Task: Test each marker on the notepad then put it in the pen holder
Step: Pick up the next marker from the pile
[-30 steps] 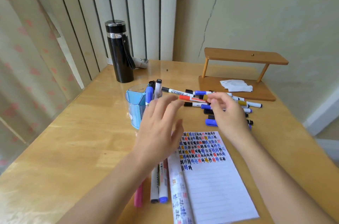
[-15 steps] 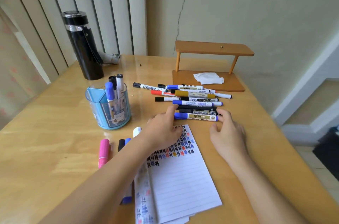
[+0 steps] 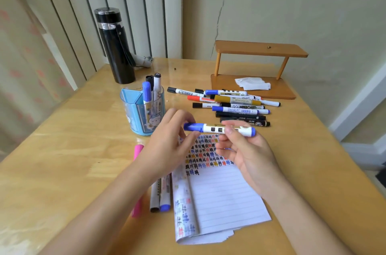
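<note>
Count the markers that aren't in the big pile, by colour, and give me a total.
Blue: 3, standing blue marker in the pen holder, held marker in the left hand and right hand, lying blue marker left of the notepad.
Black: 3, two standing black markers, one lying black marker.
Pink: 1, pink marker.
Total: 7

The table is pale wood under a glossy, smooth varnish that catches the light. The marker is shiny plastic, the pen holder translucent blue plastic. The notepad is matt lined paper. The flask looks glossy black with a metal band; the shelf is smooth wood.
</note>
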